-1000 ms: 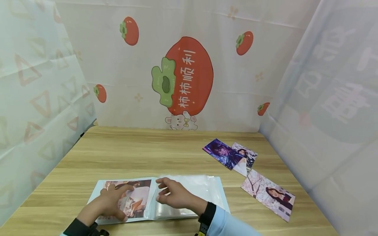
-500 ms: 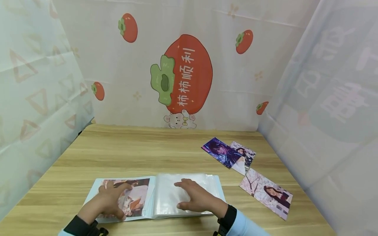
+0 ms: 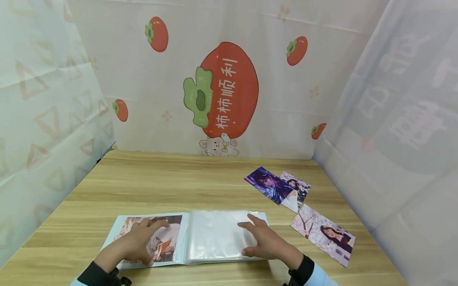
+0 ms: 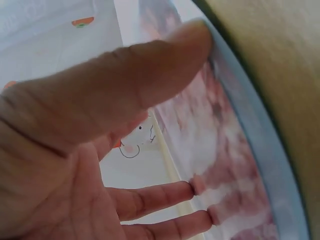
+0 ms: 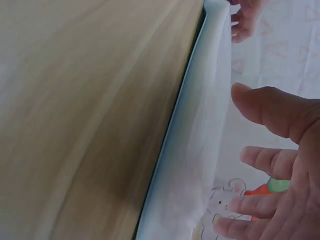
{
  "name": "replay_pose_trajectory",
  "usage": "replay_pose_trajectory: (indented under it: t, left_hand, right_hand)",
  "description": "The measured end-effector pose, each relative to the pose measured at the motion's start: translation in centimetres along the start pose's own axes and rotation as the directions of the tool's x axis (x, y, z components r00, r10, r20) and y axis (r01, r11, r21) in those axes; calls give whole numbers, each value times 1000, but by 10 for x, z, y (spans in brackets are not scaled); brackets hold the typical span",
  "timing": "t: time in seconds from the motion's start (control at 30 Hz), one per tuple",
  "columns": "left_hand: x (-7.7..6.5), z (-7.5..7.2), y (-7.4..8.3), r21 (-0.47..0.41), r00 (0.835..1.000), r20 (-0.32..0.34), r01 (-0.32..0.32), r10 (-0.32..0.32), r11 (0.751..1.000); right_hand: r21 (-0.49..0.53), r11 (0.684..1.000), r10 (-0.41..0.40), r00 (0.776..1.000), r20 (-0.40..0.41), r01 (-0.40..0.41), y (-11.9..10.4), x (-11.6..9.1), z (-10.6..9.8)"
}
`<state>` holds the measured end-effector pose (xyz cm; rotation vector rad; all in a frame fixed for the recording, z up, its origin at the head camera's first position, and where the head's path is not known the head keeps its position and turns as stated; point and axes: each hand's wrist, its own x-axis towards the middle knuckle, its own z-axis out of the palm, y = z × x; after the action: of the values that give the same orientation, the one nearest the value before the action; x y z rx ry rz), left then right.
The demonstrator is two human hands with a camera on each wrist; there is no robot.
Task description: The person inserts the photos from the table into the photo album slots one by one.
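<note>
A light-blue photo album [image 3: 183, 248] lies spread on the table. Its left page holds a pinkish photo [image 3: 168, 240]; the right page is a clear plastic sleeve [image 3: 214, 236]. My left hand [image 3: 137, 240] rests on the photo page with fingers spread, covering part of the picture. The left wrist view has that thumb [image 4: 145, 75] at the album's edge and two fingertips touching the page. Over the right part of the sleeve is my right hand [image 3: 266, 240], fingers apart and holding nothing. In the right wrist view, its thumb [image 5: 270, 107] stands off the page.
Several loose photos lie at the right of the wooden table [image 3: 150, 178]: a purple one [image 3: 266, 184] overlaps another photo [image 3: 304, 192], and a blossom photo [image 3: 325, 236] is nearer. Behind rises a white cloth [image 3: 279, 91] with persimmon prints; cloth also hangs on both sides.
My right hand has moved rightward across the clear sleeve, from near the spine to the outer part. The left hand has shifted slightly right on the photo page.
</note>
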<state>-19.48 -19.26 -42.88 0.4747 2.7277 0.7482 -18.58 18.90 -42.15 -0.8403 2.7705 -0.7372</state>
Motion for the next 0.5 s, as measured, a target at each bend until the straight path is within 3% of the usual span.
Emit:
replay_pose_trajectory:
  t: [0.27,0.5]
  left_hand:
    - [-2,-3,4,27,999,38,-39,38,999]
    - [-2,4,6,34,996,-22,-83,84,996]
  right_hand:
    - [-14,999,46,999,19,-45,17,-14,-1]
    - [-51,998,45,999,16,-44,25,-18,4]
